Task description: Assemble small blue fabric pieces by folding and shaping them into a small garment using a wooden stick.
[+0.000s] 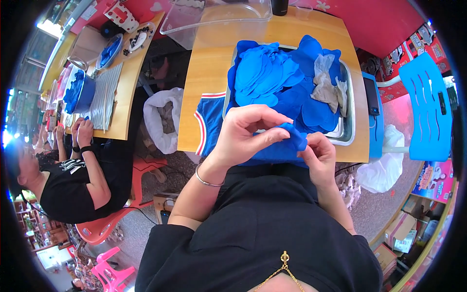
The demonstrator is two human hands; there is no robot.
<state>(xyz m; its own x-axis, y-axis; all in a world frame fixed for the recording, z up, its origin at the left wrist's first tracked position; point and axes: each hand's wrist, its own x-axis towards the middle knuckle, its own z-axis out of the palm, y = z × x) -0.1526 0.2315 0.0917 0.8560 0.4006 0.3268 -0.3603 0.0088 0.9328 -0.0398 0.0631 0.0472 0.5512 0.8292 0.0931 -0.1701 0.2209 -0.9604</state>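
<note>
Between my two hands, near the front edge of the table, is a small folded piece of blue fabric (295,137). My left hand (243,132) pinches its upper left part between thumb and fingers. The fingers of my right hand (319,158) are curled in on its right lower end. Just beyond them, a metal tray (348,127) bears stacks of thin blue petal-shaped fabric pieces (265,73), lighter at left and darker at right. More blue fabric (272,155) lies below my hands, partly covered by them.
A clear plastic bag (325,87) lies on the tray's right side. Left of it is a blue cloth with striped trim (210,124). A clear bin (219,19) stands at the back, a blue chair (428,104) at right. Another person (73,180) works at a table on the left.
</note>
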